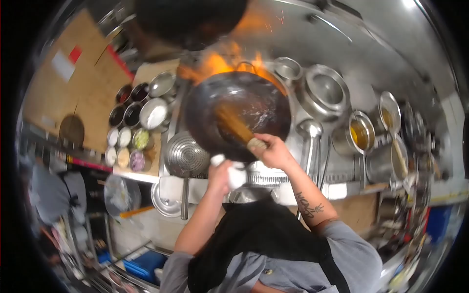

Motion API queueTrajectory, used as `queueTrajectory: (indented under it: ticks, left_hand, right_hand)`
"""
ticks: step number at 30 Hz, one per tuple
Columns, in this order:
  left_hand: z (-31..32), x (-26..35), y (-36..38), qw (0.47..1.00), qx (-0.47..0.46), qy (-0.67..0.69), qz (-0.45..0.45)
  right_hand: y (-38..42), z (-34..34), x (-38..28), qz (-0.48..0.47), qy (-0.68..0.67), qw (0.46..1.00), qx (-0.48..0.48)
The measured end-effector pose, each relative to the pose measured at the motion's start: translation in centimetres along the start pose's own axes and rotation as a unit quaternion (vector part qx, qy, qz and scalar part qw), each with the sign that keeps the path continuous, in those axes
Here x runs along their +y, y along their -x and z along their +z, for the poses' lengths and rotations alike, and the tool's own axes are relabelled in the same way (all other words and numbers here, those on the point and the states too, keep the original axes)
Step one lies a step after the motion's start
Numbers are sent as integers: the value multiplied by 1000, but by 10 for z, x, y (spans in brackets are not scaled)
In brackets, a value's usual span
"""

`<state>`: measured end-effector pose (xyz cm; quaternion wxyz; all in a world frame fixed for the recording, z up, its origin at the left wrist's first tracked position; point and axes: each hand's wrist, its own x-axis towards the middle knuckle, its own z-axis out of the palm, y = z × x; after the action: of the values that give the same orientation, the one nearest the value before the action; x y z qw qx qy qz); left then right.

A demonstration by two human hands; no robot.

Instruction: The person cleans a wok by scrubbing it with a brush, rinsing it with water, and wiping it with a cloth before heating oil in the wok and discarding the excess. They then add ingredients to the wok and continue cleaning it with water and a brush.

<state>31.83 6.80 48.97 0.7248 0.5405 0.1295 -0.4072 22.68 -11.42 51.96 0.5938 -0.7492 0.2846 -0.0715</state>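
A large dark wok (201,110) sits over the burner, tilted, with a wet sheen inside and orange flames (220,63) rising behind its far rim. In my right hand (273,153) is a bamboo wok brush (239,129), gripped by its bound end. Its bristle end is blurred and points into the middle of the wok. My left hand (220,177) is closed around a bunched white cloth (237,177) at the wok's near left edge. Whether the cloth grips the wok's rim or handle is hidden.
A perforated strainer (186,154) lies left of the wok, beside several seasoning containers (140,139). To the right are a ladle (309,129), stacked metal pots (324,90) and a pot of yellow liquid (359,136). Another dark wok (190,19) appears at the top. A person (56,193) is at far left.
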Motion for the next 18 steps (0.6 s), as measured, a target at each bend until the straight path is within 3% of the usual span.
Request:
queueTrajectory:
  ticks: [3, 10, 14, 18]
  left_hand:
    - [-18, -3, 19, 997, 25, -55, 49]
    - [-33, 4, 54, 985, 61, -132, 93]
    - [-27, 11, 60, 971, 62, -194, 126]
    - [-16, 20, 62, 960, 73, -229, 141]
  right_hand:
    - [36, -1, -2, -66, -11, 998, 15]
    - [76, -5, -29, -49, 81, 995, -34]
    - [71, 12, -10, -76, 56, 995, -29]
    - [67, 19, -2, -42, 46, 997, -48]
